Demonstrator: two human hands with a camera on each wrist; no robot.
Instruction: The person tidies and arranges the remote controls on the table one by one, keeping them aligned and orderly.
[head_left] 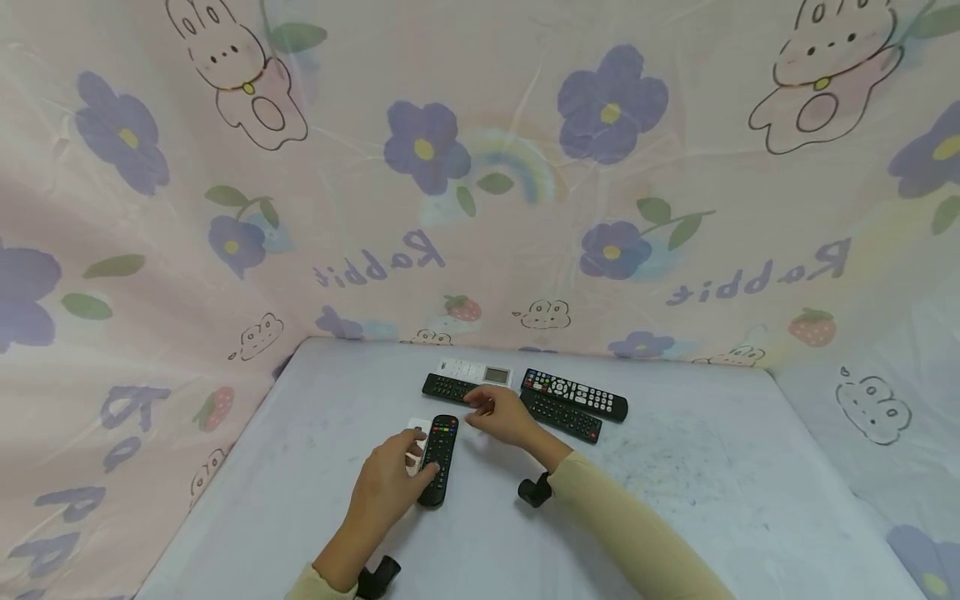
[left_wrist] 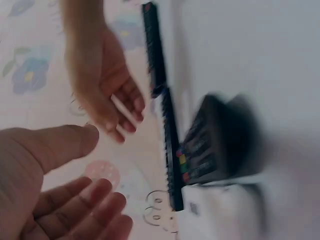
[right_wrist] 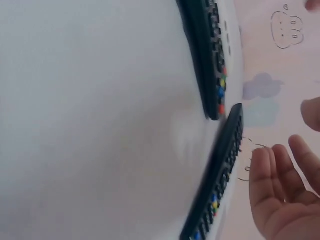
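My left hand (head_left: 384, 482) hovers over a black remote control (head_left: 439, 458), its thumb overlapping the buttons in the head view. Thumb and fingers stand apart in the left wrist view, with nothing between them. A white remote (head_left: 417, 440) lies beside that black one, partly hidden by the fingers. Farther back, my right hand (head_left: 504, 417) has loosely bent fingers that hold nothing. Its fingertips overlap the end of another black remote (head_left: 444, 387) in the head view. In the right wrist view the right fingers (right_wrist: 280, 175) are spread off the table.
A white remote with a small screen (head_left: 497, 375) lies at the back of the white table (head_left: 675, 500). Right of it are a black remote with white buttons (head_left: 577, 392) and a plain black one (head_left: 566, 417). Patterned cloth (head_left: 510, 233) walls the back and sides.
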